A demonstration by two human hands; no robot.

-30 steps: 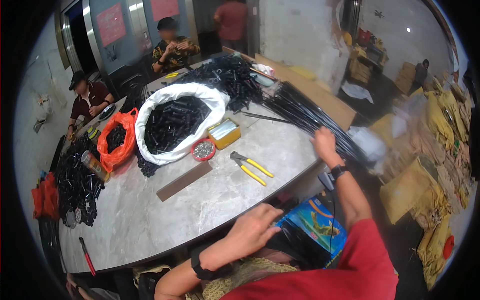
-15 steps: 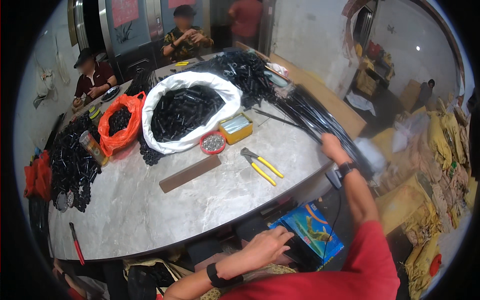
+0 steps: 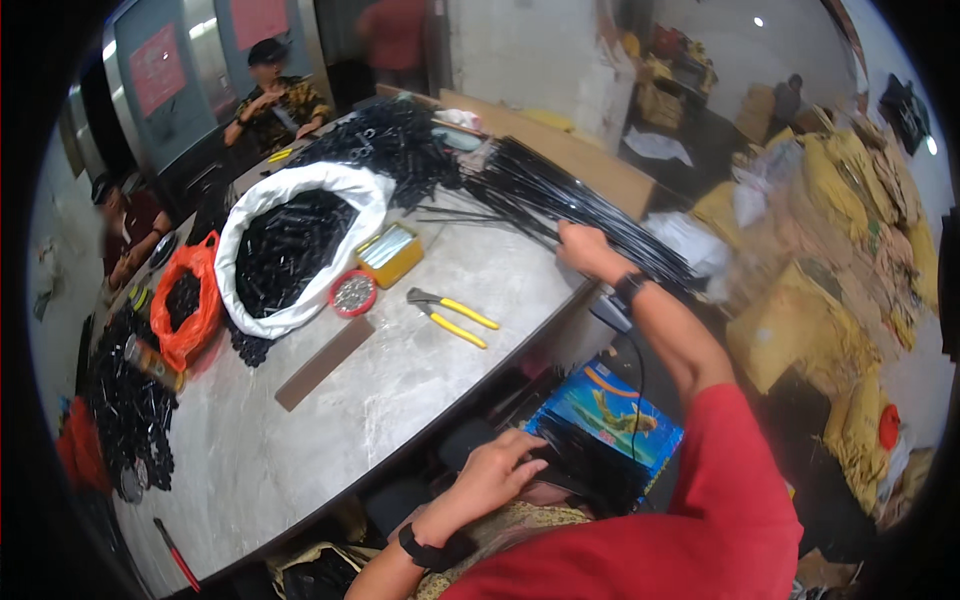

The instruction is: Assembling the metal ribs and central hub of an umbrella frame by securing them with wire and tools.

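Note:
My right hand [image 3: 590, 252] reaches out to the table's right side, its fingers closed at the near edge of a bundle of long thin black rods [image 3: 590, 205]. A few rods stick out leftward from under the fingers. Down near my lap, my left hand [image 3: 497, 470] has its fingers loosely stretched and apart, with nothing seen in it. Beside it lie thin black strips [image 3: 590, 455] on a blue printed bag [image 3: 610, 400]. End-cutting pliers with yellow handles [image 3: 450, 315] lie on the table between the rods and a brown bar [image 3: 325, 365].
The grey table [image 3: 400, 400] holds a white sack [image 3: 375, 195] of black tubes, an orange bag [image 3: 205, 310], a yellow tin [image 3: 395, 265], a red dish [image 3: 335, 305] and red-handled pliers [image 3: 178, 555]. Two people sit across it. Yellow sacks [image 3: 790, 330] pile up at right.
My view has swung to the right, so the table things sit further left. My right hand remains at the rods; my left hand stays low by the blue bag.

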